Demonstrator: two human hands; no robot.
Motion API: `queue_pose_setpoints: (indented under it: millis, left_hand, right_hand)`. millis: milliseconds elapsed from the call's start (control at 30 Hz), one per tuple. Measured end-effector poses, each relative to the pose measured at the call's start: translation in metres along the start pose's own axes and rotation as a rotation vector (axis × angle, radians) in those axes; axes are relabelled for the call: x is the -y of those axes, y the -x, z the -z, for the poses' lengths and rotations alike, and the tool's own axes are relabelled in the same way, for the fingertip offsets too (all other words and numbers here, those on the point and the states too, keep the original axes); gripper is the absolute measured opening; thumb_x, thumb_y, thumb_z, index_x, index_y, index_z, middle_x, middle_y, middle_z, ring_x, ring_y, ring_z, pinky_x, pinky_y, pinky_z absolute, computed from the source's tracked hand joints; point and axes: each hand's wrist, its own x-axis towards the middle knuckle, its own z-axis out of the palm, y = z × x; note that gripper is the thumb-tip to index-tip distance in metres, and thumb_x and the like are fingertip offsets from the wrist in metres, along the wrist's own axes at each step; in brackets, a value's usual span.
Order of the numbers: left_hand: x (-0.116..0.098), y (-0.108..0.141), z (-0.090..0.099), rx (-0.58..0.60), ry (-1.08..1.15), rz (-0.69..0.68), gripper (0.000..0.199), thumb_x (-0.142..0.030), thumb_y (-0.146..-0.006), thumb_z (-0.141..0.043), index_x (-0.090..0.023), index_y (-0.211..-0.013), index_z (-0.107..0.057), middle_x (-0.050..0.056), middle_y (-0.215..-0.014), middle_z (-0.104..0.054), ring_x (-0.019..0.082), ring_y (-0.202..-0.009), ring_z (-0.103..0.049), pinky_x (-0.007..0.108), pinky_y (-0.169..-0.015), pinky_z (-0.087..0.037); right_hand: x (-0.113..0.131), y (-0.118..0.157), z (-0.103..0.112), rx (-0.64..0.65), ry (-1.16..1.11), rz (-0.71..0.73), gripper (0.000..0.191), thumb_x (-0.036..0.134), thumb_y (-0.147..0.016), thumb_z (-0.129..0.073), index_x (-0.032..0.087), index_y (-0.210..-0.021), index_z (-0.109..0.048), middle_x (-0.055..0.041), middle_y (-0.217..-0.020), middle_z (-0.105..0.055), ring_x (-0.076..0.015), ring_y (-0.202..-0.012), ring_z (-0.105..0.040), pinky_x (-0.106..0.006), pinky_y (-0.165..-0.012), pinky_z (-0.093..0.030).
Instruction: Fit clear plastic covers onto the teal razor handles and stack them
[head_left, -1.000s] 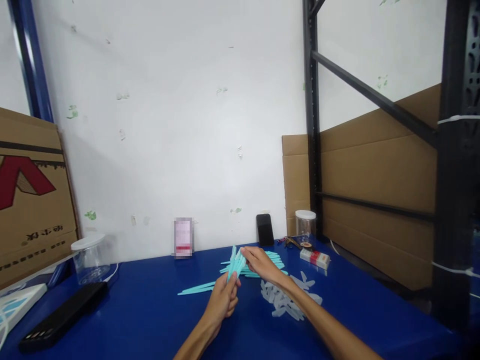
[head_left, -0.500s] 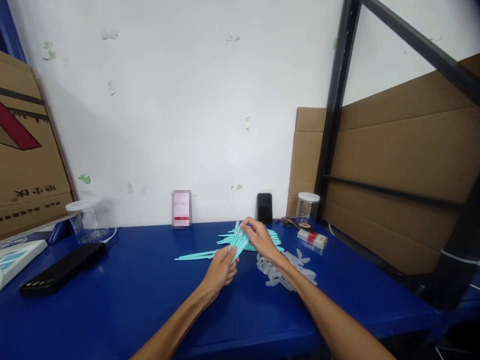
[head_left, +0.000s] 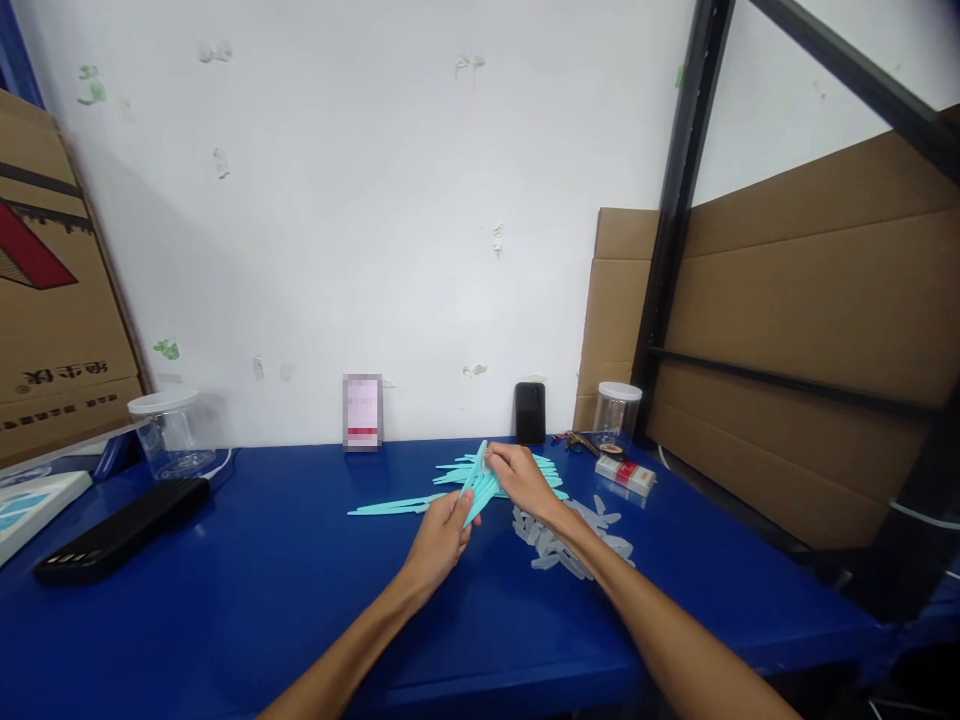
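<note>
A fanned bunch of slim turquoise eyebrow razors point(head_left: 482, 492) rises from my left hand point(head_left: 442, 530), whose thumb and fingers are wrapped round its lower end. My right hand point(head_left: 519, 474) is closed in a pinch against the bunch's upper end; the small piece between its fingertips is hidden. Behind the hands lies a pile of more turquoise razors point(head_left: 551, 478), partly covered by the right hand. Two or so loose razors point(head_left: 390, 507) point left on the table. Under my right forearm spreads a heap of translucent blade caps point(head_left: 551, 549).
The blue table point(head_left: 285, 590) meets a white wall. At left are a black power bank point(head_left: 124, 530), a lidded clear jar point(head_left: 172, 435) and a white box point(head_left: 37, 510). Toward the back stand a phone point(head_left: 362, 412), a black device point(head_left: 530, 413), another jar point(head_left: 618, 412) and a cigarette pack point(head_left: 625, 475).
My right fingers have curled in more tightly at the upper end of the bunch. The left hand keeps its hold. The view has shifted slightly.
</note>
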Motion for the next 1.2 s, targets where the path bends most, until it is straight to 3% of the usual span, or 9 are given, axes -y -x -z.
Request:
queue_pose_setpoints:
  millis: [167,367,700,800,1000,1100,1200]
  left_hand:
    - [-0.005,0.005,0.001,-0.090,-0.161,-0.130,0.054,-0.067,-0.086,-0.045,-0.019,-0.065,-0.055,-0.004,-0.053,-0.042,0.011,-0.049,-0.035,0.024,-0.049,-0.022]
    - [-0.007,0.005,0.003,-0.073,-0.250,-0.152,0.050,-0.061,-0.090,-0.042,-0.019,-0.067,-0.057,-0.004,-0.052,-0.043,0.013,-0.051,-0.037,0.024,-0.052,-0.023]
    - [0.002,-0.005,0.001,-0.028,-0.215,-0.085,0.050,-0.066,-0.087,-0.042,-0.021,-0.067,-0.048,-0.003,-0.059,-0.043,0.012,-0.050,-0.034,0.023,-0.048,-0.023]
    - [0.005,-0.003,0.004,-0.021,-0.185,-0.065,0.050,-0.068,-0.086,-0.042,-0.021,-0.068,-0.047,-0.003,-0.060,-0.044,0.012,-0.051,-0.034,0.022,-0.048,-0.024]
    - [0.007,0.003,0.008,0.002,-0.145,-0.038,0.053,-0.072,-0.084,-0.043,-0.021,-0.069,-0.046,-0.004,-0.060,-0.041,0.011,-0.052,-0.035,0.021,-0.048,-0.027]
    - [0.005,0.003,0.006,0.008,-0.135,-0.020,0.055,-0.075,-0.084,-0.039,-0.022,-0.073,-0.046,-0.005,-0.061,-0.040,0.011,-0.051,-0.034,0.021,-0.048,-0.028]
    - [0.003,0.002,0.005,0.011,-0.157,-0.014,0.056,-0.076,-0.083,-0.038,-0.022,-0.072,-0.045,-0.006,-0.062,-0.039,0.011,-0.049,-0.032,0.022,-0.047,-0.028]
  right_hand:
    - [-0.009,0.002,0.005,0.077,0.098,-0.015,0.031,0.038,-0.094,-0.060,0.014,-0.111,-0.064,-0.0034,-0.109,-0.066,-0.0234,-0.092,-0.066,-0.038,-0.078,-0.056]
    - [-0.021,0.002,0.010,0.123,0.162,-0.032,0.033,0.038,-0.093,-0.060,0.014,-0.115,-0.063,-0.0035,-0.115,-0.064,-0.0272,-0.098,-0.065,-0.041,-0.082,-0.056]
    - [-0.029,-0.003,0.012,0.080,0.204,-0.093,0.032,0.038,-0.094,-0.059,0.014,-0.115,-0.064,-0.0033,-0.118,-0.064,-0.0282,-0.100,-0.064,-0.042,-0.084,-0.055]
    - [-0.037,-0.006,0.032,0.019,0.227,-0.128,0.033,0.037,-0.094,-0.060,0.015,-0.118,-0.062,-0.0045,-0.119,-0.063,-0.0272,-0.101,-0.064,-0.042,-0.084,-0.055]
    - [-0.056,0.007,0.101,-0.180,0.310,-0.186,0.033,0.036,-0.094,-0.061,0.016,-0.121,-0.060,-0.0065,-0.121,-0.062,-0.0254,-0.102,-0.064,-0.043,-0.085,-0.055]
    - [-0.062,0.024,0.115,-0.216,0.365,-0.187,0.032,0.036,-0.094,-0.060,0.016,-0.119,-0.061,-0.0059,-0.119,-0.063,-0.0251,-0.100,-0.064,-0.042,-0.084,-0.056]
    - [-0.062,0.045,0.114,-0.176,0.442,-0.164,0.029,0.038,-0.094,-0.059,0.015,-0.113,-0.063,-0.0042,-0.110,-0.065,-0.0215,-0.092,-0.066,-0.038,-0.079,-0.056]
